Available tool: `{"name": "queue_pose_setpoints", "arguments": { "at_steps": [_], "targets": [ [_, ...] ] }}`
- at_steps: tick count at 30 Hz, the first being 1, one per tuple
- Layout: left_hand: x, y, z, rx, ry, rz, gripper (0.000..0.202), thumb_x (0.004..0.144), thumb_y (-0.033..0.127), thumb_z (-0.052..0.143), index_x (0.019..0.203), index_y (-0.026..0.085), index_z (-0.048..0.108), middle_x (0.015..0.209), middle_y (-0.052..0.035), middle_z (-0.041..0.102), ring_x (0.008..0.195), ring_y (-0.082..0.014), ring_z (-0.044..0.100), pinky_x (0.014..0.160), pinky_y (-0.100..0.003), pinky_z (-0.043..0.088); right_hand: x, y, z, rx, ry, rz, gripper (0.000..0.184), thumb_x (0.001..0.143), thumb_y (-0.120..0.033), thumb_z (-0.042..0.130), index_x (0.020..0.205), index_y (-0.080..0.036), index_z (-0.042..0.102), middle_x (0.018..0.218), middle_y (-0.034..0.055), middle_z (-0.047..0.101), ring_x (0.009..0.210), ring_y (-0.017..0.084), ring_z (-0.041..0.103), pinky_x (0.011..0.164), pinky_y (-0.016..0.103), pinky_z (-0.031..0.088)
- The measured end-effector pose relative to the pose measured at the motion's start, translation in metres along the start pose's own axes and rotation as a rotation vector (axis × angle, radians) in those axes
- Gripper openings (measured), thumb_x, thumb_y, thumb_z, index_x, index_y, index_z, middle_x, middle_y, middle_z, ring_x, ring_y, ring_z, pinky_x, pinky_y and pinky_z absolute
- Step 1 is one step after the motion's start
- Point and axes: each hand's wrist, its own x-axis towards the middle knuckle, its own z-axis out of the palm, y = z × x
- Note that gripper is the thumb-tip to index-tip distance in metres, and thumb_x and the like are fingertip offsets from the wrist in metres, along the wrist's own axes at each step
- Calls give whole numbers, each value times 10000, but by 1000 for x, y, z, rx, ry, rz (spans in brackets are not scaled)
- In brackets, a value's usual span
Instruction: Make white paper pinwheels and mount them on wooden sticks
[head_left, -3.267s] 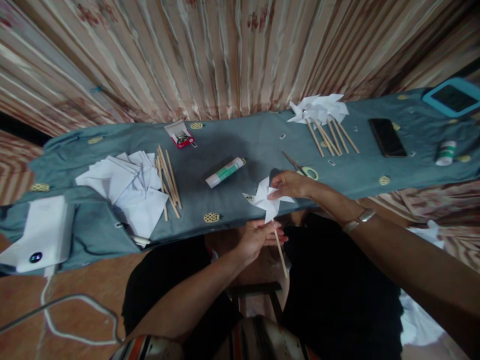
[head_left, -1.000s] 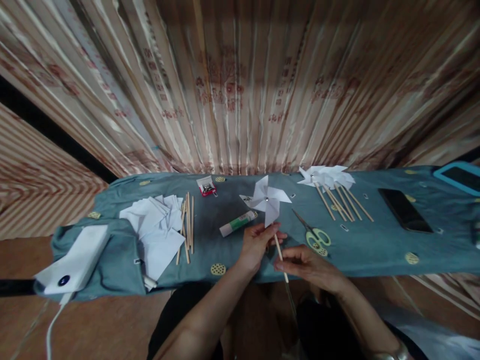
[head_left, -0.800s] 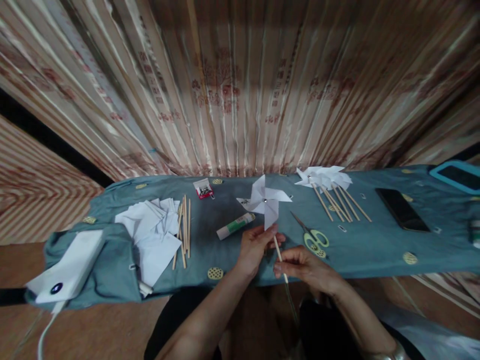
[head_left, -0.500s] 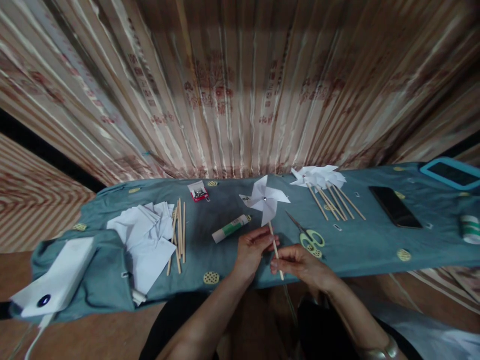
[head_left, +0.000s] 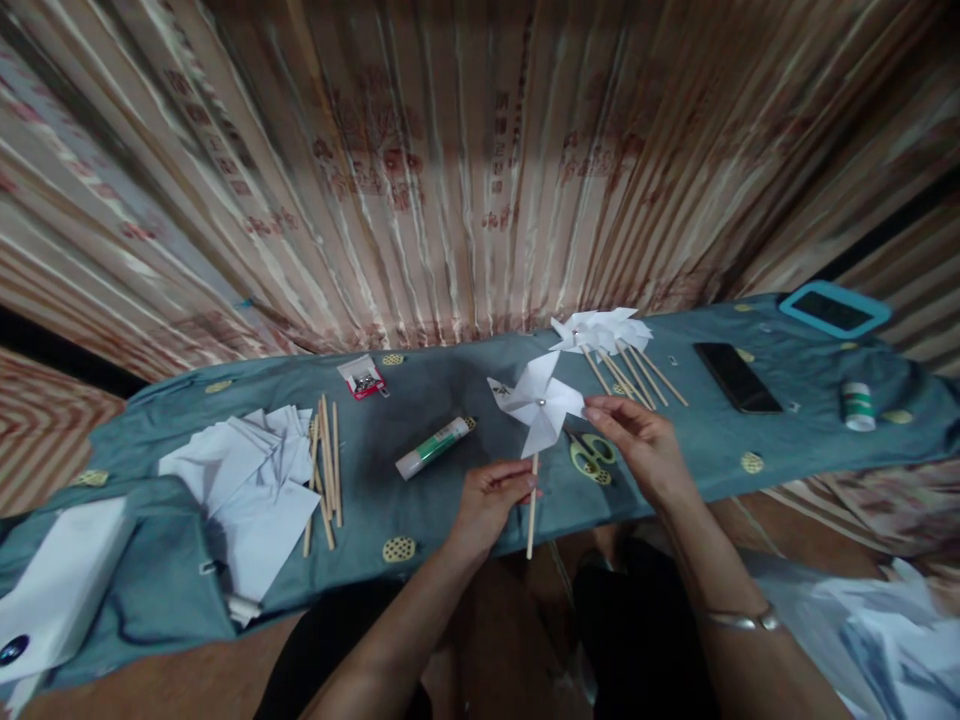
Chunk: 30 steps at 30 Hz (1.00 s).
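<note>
A white paper pinwheel with a silver pin at its centre stands upright on a thin wooden stick. My left hand pinches that stick just below the blades. At the right blade's tip, the fingertips of my right hand are closed on the paper. Behind and below the pinwheel lie green-handled scissors, their blades partly hidden. A glue stick rests on the cloth to the left. Finished pinwheels with their sticks lie side by side at the back right.
White paper pieces and several loose sticks lie at the left, near a white device. A small red box of pins sits behind. On the right are a black phone, a blue-framed tablet and a small green-white container.
My right hand has left the stick's lower end and moved up to the right blade. My left hand still holds the stick. The whole view has shifted.
</note>
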Motion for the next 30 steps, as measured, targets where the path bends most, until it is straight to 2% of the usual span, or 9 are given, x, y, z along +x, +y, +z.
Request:
{"name": "queue_pose_setpoints", "arguments": {
  "at_steps": [6,12,20,30],
  "targets": [
    [3,-3,0,9,10,23,382,473,353,913,772,149,790,782,-72,764,600,-148,676,663,-273,550,-1,1,7,69,-4,103,411,494,-556,855,670,-217,704,651,1,680,592,139,566,593,286,457],
    [7,-6,-2,15,48,82,323,475,314,897,739,163,787,714,-42,743,608,-152,671,667,-272,546,-8,0,11,71,-53,129,390,521,-550,845,669,-217,704,625,-6,652,558,118,528,531,255,402],
    [7,-4,-4,43,77,132,250,511,300,861,720,184,787,724,-28,735,638,-153,666,712,-280,552,-19,-7,21,165,-152,240,371,486,-505,872,627,-218,683,600,-19,624,559,115,517,557,257,391],
    [9,-6,-5,60,55,151,226,548,278,841,749,187,793,737,-29,732,656,-153,659,708,-273,537,-29,-8,33,191,-289,253,404,520,-512,865,568,-190,625,554,-41,566,542,92,460,570,250,382]
  ]
}}
